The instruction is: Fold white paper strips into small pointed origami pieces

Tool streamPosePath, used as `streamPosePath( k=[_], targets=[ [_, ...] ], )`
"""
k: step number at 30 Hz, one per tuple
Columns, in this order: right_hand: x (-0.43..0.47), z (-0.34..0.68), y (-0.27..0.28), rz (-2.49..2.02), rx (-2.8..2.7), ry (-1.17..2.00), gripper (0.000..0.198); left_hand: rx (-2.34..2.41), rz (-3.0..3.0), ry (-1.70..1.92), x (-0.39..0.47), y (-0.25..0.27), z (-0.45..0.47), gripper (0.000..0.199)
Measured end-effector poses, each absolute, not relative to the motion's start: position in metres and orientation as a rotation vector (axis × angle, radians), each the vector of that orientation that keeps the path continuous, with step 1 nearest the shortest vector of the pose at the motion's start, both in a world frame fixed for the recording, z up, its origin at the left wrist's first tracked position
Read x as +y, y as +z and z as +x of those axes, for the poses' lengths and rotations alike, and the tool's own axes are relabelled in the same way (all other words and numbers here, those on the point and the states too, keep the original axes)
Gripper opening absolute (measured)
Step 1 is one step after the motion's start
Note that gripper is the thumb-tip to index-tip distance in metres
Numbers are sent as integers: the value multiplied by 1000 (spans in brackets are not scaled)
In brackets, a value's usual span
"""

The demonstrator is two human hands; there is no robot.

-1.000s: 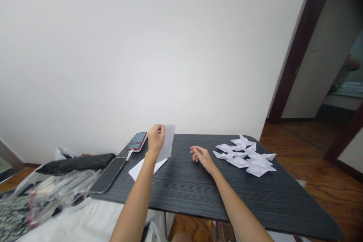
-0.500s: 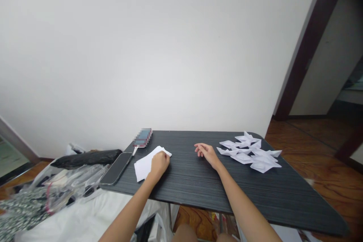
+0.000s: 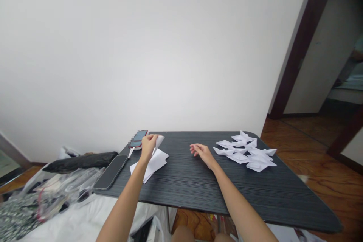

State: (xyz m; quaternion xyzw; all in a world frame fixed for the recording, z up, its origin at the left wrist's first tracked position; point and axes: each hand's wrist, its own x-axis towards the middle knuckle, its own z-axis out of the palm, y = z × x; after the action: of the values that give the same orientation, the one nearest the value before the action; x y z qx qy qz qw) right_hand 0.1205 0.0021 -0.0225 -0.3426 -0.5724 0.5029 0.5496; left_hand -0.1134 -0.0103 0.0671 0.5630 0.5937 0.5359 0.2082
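My left hand (image 3: 149, 146) pinches a white sheet of paper (image 3: 159, 141), raised above a small stack of white paper (image 3: 154, 163) at the table's left. The fingers are closed on the sheet, and my wrist hides part of it. Over the middle of the dark table, my right hand (image 3: 202, 153) is held with its fingers loosely curved and apart, nothing in them. To its right lies a cluster of several folded white paper boats (image 3: 241, 156), some overlapping one another.
A dark-screened phone (image 3: 111, 172) lies at the left edge of the black table (image 3: 187, 189). Behind it is another device (image 3: 138, 139) with a white cable. Plastic bags (image 3: 82, 185) and a long black bundle (image 3: 82, 162) fill the space left of the table. A white wall stands behind.
My left hand has moved up and slightly left, lifting a sheet from the stack. My right hand has hardly moved. The view has shifted a little.
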Motion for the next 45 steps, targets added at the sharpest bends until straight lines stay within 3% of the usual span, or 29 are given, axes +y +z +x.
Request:
streamPosePath(
  k=[4, 9, 19, 25, 33, 39, 45],
  targets=[
    [-5, 119, -14, -684, -1284, 1318, 37, 1251, 1493, 1353, -6, 90, -71, 27],
    [-9, 123, -10, -584, -1207, 1579, 35, 1017, 1362, 1276, 15, 71, -27, 33],
    [17, 135, -23, -660, -1020, 1470, 30, 986, 1584, 1153, 29, 10, -39, 47],
    [20, 136, -29, -776, -1156, 1469, 32, 1018, 1766, 1095, 28, 6, -54, 35],
    [22, 142, -25, -685, -1091, 1489, 27, 856, 1421, 1179, 29, -1, -56, 32],
    [19, 145, -19, -721, -1068, 1467, 10, 808, 1274, 1066, 32, -2, -61, 18],
    [17, 143, -20, -682, -1158, 1529, 9, 811, 1255, 1046, 33, -8, -55, 26]
  ],
)
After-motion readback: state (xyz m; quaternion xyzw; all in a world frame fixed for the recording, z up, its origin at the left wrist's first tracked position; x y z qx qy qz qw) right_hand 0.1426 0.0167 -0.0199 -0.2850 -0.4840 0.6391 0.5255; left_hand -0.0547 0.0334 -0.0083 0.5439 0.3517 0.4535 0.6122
